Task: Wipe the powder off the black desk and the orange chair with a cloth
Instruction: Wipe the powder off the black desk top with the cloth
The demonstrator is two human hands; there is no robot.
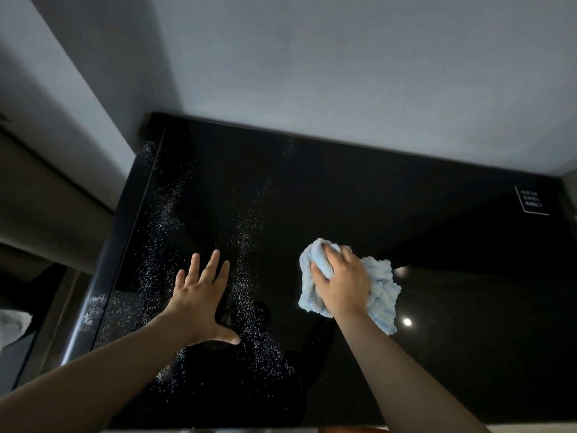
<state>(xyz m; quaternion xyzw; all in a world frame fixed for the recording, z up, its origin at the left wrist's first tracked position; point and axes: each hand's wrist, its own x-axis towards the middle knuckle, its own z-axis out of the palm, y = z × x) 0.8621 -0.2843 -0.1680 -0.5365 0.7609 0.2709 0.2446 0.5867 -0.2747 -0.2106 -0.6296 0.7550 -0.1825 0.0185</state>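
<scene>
the pale blue cloth [382,287] lies bunched on the black surface [359,195], its long axis slanting from far left to near right; the right grip [340,281] is clenched on its far-left half, fingers curled into the folds. left of the cloth the left grip [199,296] is released, fingers straight and spread, palm down at the surface, fingertips pointing toward the wall [343,73]. white powder [245,278] lies left of the cloth in two loose bands running near to far, one on each side of the left grip, the outer band reaching the surface's raised left edge. beyond the cloth the far edge meets the wall. right of the cloth glossy black runs out to a small white-lettered sign [532,200]
</scene>
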